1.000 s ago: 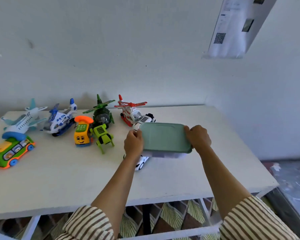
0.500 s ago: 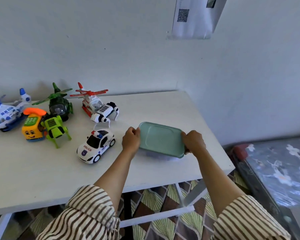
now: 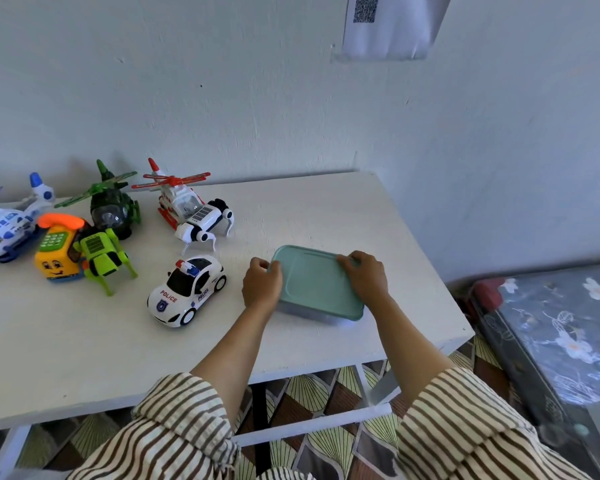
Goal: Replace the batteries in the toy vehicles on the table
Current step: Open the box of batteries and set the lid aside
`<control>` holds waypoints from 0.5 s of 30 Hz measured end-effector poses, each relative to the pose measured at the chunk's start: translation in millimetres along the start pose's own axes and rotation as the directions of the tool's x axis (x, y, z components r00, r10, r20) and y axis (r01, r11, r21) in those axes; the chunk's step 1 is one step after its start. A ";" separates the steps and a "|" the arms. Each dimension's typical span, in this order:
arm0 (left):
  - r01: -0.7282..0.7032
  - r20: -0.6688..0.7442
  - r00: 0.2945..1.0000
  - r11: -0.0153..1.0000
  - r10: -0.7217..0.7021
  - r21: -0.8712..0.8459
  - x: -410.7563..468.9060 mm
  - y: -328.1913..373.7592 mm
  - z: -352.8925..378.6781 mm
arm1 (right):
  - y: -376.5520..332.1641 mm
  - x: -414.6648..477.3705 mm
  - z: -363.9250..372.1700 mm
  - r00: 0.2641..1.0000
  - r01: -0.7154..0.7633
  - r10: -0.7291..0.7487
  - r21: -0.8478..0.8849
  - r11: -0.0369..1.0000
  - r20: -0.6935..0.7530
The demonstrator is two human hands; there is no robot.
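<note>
Gripping the green box [image 3: 317, 289] at both ends, your left hand [image 3: 262, 284] and right hand [image 3: 362, 277] curl their fingers over its lid. It was lifted a moment ago; now it rests on the table [image 3: 84, 358], right of the police car [image 3: 187, 291]. Behind, the red helicopter [image 3: 179, 202] stands unopened, so opening the box is probably next.

There is only 1 view, a wide-angle camera worn on the person's head. It sits above the near edge of the white rectangular table [image 3: 326, 209] and faces forward and down across it, toward the pale painted wall [image 3: 222, 98] behind the table. It is close. 2 brown-striped sleeves [image 3: 174, 434] fill the frame below the table's near edge. The left hand [image 3: 262, 284] and right hand [image 3: 362, 275] appear mid-frame, gripping a pale green rectangular plastic box [image 3: 317, 284] on the table's right half. The table's left end is cut off.
</note>
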State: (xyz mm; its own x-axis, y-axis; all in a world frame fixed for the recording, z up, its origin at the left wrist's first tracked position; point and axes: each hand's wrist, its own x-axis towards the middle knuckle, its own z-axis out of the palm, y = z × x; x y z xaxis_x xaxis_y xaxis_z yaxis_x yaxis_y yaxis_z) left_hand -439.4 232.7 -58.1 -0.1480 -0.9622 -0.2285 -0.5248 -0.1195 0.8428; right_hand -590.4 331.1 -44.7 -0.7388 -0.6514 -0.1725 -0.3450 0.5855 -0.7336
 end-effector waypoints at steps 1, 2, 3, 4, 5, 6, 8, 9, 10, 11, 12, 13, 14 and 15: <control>0.001 0.014 1.000 1.000 -0.001 -0.006 1.6 -0.8 -0.6 | 1.8 0.8 2.4 0.999 -0.011 0.013 0.054 0.999 -0.039; 0.001 0.018 1.000 1.000 -0.001 -0.019 3.7 -3.0 0.4 | 3.3 1.8 3.7 0.997 -0.020 0.025 0.076 0.997 -0.070; 0.000 0.006 1.000 0.999 0.001 -0.033 3.9 -4.6 1.4 | 3.7 2.3 5.1 0.995 -0.034 0.041 0.077 0.996 -0.094; -0.003 -0.019 1.000 0.998 0.002 -0.055 4.7 -7.7 3.9 | 3.1 1.5 6.3 0.991 -0.053 0.062 0.078 0.996 -0.117; -0.009 -0.051 0.999 0.996 0.004 -0.089 3.8 -9.3 6.2 | 1.5 -0.2 7.9 0.984 -0.085 0.098 0.094 0.992 -0.146; -0.020 -0.069 0.998 0.991 0.011 -0.133 3.2 -11.6 8.9 | 0.4 -2.2 10.8 0.973 -0.122 0.144 0.129 0.984 -0.182; -0.050 -0.025 0.999 0.975 0.046 -0.216 0.7 -13.4 14.2 | -3.0 -7.0 19.7 0.934 -0.192 0.252 0.238 0.952 -0.253; -0.070 0.033 0.996 0.969 0.080 -0.238 -0.4 -13.8 16.5 | -5.4 -9.8 24.8 0.910 -0.223 0.305 0.288 0.931 -0.282; -0.088 0.095 0.989 0.963 0.115 -0.254 1.2 -15.1 19.3 | -7.4 -12.5 29.4 0.888 -0.247 0.344 0.314 0.917 -0.306; -0.104 0.141 0.979 0.956 0.147 -0.275 3.0 -14.4 20.7 | -10.3 -15.4 33.1 0.878 -0.258 0.353 0.302 0.918 -0.324; -0.108 0.173 0.971 0.951 0.163 -0.290 7.2 -14.6 21.6 | -13.3 -18.4 34.8 0.884 -0.249 0.324 0.247 0.936 -0.337; -0.109 0.202 0.964 0.949 0.174 -0.296 12.4 -16.1 22.9 | -14.4 -21.7 35.8 0.901 -0.223 0.262 0.148 0.963 -0.347; -0.111 0.233 0.955 0.948 0.185 -0.297 17.3 -14.8 22.4 | -14.3 -24.3 34.9 0.923 -0.175 0.166 0.007 0.985 -0.347; -0.113 0.277 0.940 0.948 0.199 -0.297 21.6 -12.1 19.8 | -14.2 -26.5 34.8 0.946 -0.110 0.058 -0.148 0.983 -0.319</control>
State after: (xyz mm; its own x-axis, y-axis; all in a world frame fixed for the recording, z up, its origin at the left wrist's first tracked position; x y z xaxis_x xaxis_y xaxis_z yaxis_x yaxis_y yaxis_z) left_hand -452.9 218.2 -82.8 -0.4755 -0.8606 -0.1823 -0.2319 -0.0773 0.9697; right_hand -545.8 323.3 -52.7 -0.9037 -0.4282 0.0043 -0.3435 0.7189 -0.6043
